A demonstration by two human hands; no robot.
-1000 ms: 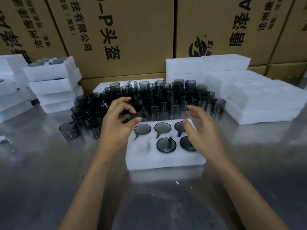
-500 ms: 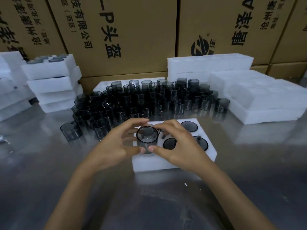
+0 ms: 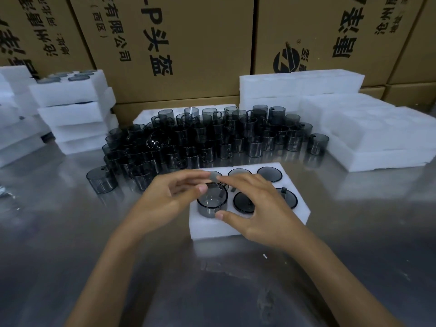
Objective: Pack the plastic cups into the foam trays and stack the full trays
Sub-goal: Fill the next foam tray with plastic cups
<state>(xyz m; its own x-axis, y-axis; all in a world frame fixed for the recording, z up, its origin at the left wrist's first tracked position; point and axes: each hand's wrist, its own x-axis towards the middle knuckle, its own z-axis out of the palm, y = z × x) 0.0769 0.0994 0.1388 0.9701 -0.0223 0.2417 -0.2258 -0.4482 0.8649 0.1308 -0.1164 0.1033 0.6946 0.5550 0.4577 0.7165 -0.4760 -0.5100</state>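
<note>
A white foam tray (image 3: pixel 250 226) lies on the metal table in front of me, with several dark smoky cups sunk in its holes. One dark see-through plastic cup (image 3: pixel 211 200) stands partly in the tray's near-left hole, its rim up. My left hand (image 3: pixel 167 199) pinches its left rim with thumb and fingers. My right hand (image 3: pixel 254 208) holds its right side, thumb at the near wall and fingers over the far rim. A big crowd of loose cups (image 3: pixel 212 138) stands behind the tray.
Full foam trays (image 3: pixel 73 107) are stacked at the left. Empty foam trays (image 3: pixel 368 138) are piled at the right and back. A lone cup (image 3: pixel 101 180) stands left of the crowd. Cardboard boxes (image 3: pixel 188 43) wall off the back. The shiny table (image 3: pixel 70 244) reaches toward me.
The cup came from my left hand near the crowd to both hands above the tray, then went down into the near-left hole. The tray slid a little to the right.
</note>
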